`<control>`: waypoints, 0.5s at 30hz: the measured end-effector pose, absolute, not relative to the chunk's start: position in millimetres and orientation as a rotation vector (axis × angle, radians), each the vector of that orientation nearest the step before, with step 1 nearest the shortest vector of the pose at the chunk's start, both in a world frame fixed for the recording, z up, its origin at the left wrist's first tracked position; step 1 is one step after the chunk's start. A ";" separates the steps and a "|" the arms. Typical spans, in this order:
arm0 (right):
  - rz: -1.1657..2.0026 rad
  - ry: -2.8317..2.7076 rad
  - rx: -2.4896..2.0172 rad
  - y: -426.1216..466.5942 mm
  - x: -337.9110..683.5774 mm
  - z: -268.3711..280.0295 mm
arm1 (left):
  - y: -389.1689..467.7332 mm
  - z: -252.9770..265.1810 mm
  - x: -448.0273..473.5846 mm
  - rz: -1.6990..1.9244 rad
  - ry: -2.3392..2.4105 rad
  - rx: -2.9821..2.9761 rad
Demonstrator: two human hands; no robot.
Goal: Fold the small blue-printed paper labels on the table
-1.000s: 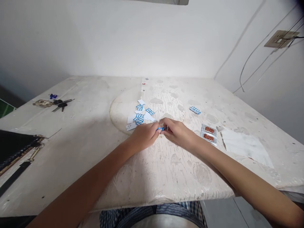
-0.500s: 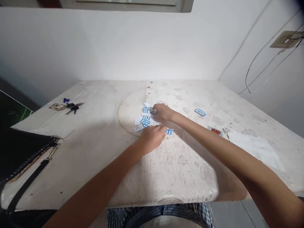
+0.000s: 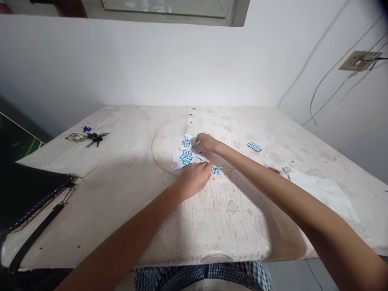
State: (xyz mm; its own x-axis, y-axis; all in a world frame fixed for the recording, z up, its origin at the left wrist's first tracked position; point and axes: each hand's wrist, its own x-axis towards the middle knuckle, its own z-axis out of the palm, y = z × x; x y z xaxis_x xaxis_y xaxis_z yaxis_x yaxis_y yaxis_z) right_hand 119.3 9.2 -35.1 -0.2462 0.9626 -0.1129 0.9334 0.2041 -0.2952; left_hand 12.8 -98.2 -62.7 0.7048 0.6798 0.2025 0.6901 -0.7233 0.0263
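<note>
Several small white paper cards with blue outlined print lie overlapping in a loose pile near the middle of the table. My left hand is closed at the near side of the pile, its fingertips pinching a blue-printed card that sticks out to the right. Over the pile's right side, my right hand reaches with bent fingers closed on another printed card, partly hidden beneath them. A further card lies apart to the right.
Keys and a small purple item lie at the left. A black bag with a strap covers the near left. At the right are a small packet with red contents and a white sheet. The wall borders the far edge.
The view has tilted up slightly. My right fingers have shifted a little at the pile's right side; my left hand keeps its grip on the card.
</note>
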 end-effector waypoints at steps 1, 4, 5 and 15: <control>0.475 -2.362 -1.872 9.0 118.3 -34.3 | -98.3 -62.2 13.0 -0.301 -1.144 -2.848; 0.463 -2.386 -1.887 6.6 114.0 -28.7 | -98.1 -62.4 13.2 -0.312 -1.138 -2.837; 0.452 -2.405 -1.890 5.6 112.0 -25.6 | -97.9 -62.9 13.2 -0.321 -1.134 -2.835; 0.637 -2.498 -2.074 11.6 88.2 9.7 | -94.9 -68.0 12.0 -0.387 -1.126 -2.811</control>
State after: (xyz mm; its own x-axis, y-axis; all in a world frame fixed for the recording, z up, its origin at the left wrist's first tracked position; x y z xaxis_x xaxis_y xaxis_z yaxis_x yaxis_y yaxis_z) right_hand 88.2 11.6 9.7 -0.2057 0.9080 -0.3650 0.9719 0.1459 -0.1848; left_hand 12.0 -94.9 -68.0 0.6963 0.6668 0.2656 0.6892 -0.7244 0.0119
